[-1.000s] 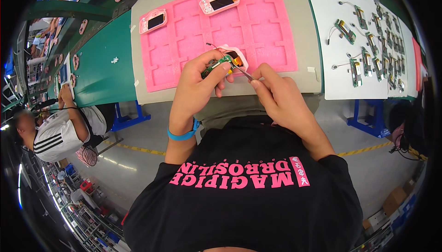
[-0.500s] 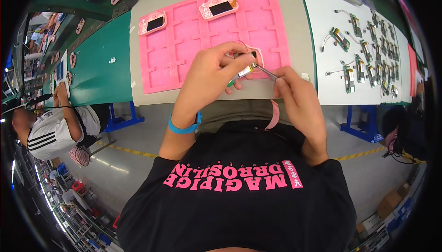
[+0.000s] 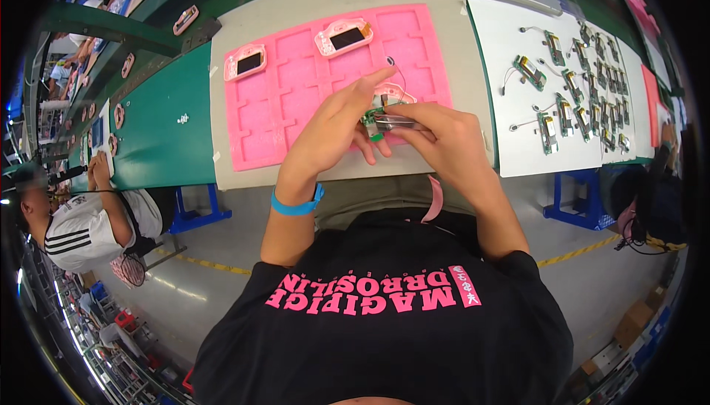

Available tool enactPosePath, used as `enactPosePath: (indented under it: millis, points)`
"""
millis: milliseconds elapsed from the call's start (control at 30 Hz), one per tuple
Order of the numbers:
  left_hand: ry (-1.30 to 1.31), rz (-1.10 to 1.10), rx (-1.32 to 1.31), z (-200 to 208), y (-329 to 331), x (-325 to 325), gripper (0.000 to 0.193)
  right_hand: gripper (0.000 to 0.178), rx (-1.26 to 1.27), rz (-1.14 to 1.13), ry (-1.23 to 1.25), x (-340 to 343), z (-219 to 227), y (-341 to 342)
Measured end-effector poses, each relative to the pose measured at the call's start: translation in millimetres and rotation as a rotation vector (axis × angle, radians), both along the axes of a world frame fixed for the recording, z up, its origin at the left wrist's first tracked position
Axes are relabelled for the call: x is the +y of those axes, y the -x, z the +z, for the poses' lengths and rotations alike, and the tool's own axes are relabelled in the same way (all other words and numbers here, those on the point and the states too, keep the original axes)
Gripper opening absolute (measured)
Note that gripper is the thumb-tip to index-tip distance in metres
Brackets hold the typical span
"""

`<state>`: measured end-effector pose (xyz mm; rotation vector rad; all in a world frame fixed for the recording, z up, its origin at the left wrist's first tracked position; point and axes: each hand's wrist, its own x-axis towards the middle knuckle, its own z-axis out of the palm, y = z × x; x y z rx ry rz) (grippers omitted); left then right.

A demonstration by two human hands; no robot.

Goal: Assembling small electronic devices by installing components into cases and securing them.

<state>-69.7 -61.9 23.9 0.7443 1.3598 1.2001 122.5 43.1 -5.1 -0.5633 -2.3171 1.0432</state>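
Note:
My left hand [image 3: 325, 133] is closed on a small green circuit board [image 3: 376, 136], its fingers curled beneath and partly hidden. Thin wires rise from the board to a small round dark part [image 3: 390, 61] that stands out beyond my fingertips. My right hand [image 3: 452, 137] grips metal tweezers [image 3: 398, 121], which lie across the board; its fingertips are right beside those of my left hand. Just past both hands, a pink shell [image 3: 403, 93] shows only in part over the pink foam tray [image 3: 296, 72].
Two pink shells with dark screens, a left one [image 3: 245, 62] and a middle one [image 3: 345, 38], sit in the tray's far row. Several boards with batteries and wires [image 3: 547, 133] lie on the white sheet [image 3: 510, 157] at right. A co-worker [image 3: 89, 213] sits far left.
My right hand has come left, closer to my left hand, with the tweezers now across the board. The board has turned, and the round wired part now stands out past my fingers.

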Motion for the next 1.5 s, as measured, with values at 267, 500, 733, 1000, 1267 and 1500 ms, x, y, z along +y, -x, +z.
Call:
enactPosePath:
  millis: [267,500,733,1000,1267,1500]
  points:
    - [-0.115,0.124,0.660,-8,19,-27,0.054,0.021,-0.257,-0.128,-0.092,9,10,10]
    - [-0.333,0.001,1.014,-31,15,-7,0.071,0.016,-0.312,-0.098,-0.193,6,16,16]
    - [-0.315,0.058,0.912,-40,15,-5,0.065,0.017,-0.337,-0.132,-0.145,7,11,16]
    - [-0.333,0.078,0.989,-43,11,-5,0.063,0.018,-0.396,-0.155,-0.105,14,14,21]
    - [-0.307,0.092,1.070,-39,-5,2,0.060,0.017,-0.300,-0.112,0.240,32,4,19]
    - [-0.188,0.098,0.916,8,53,-32,0.062,0.014,-0.113,-0.197,0.286,37,9,-40]
